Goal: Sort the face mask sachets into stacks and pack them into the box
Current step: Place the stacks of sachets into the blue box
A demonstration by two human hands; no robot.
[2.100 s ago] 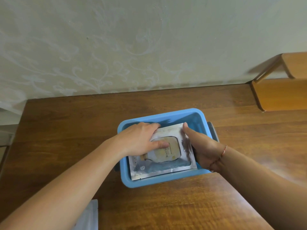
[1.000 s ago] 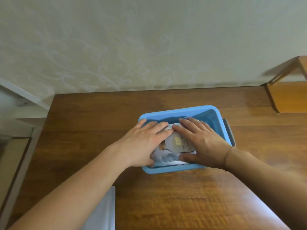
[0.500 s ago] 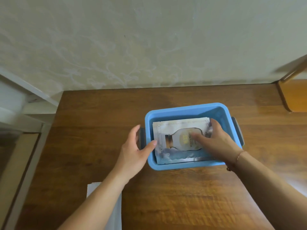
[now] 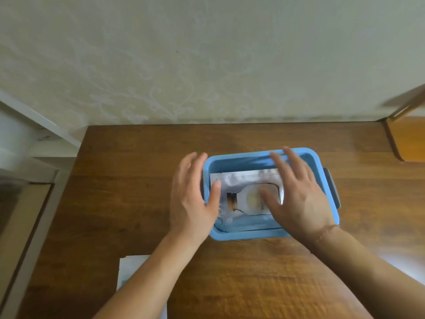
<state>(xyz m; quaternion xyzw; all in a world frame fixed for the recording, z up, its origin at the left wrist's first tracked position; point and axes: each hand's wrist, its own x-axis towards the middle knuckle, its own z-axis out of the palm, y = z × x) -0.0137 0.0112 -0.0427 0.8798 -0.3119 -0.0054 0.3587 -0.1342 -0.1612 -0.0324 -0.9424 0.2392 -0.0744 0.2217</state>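
A blue plastic box (image 4: pixel 239 158) with dark side handles sits mid-table. Inside lies a stack of white face mask sachets (image 4: pixel 239 192); the top one shows a bottle picture. My left hand (image 4: pixel 192 199) is at the box's left end, fingers straight along the outside and the thumb resting over the rim on the sachet. Over the right half of the box my right hand (image 4: pixel 296 196) is spread with straight fingers and is blurred; whether it touches the sachet is unclear.
More white sachets (image 4: pixel 131 270) lie on the wooden table (image 4: pixel 128 180) at the front left, partly hidden by my left forearm. A wall runs along the table's back edge. A wooden chair (image 4: pixel 407 137) stands at the right, a white ledge at the left.
My left hand has moved up against the box's left end, thumb over the rim. My right hand has lifted and spread over the right part of the stack.
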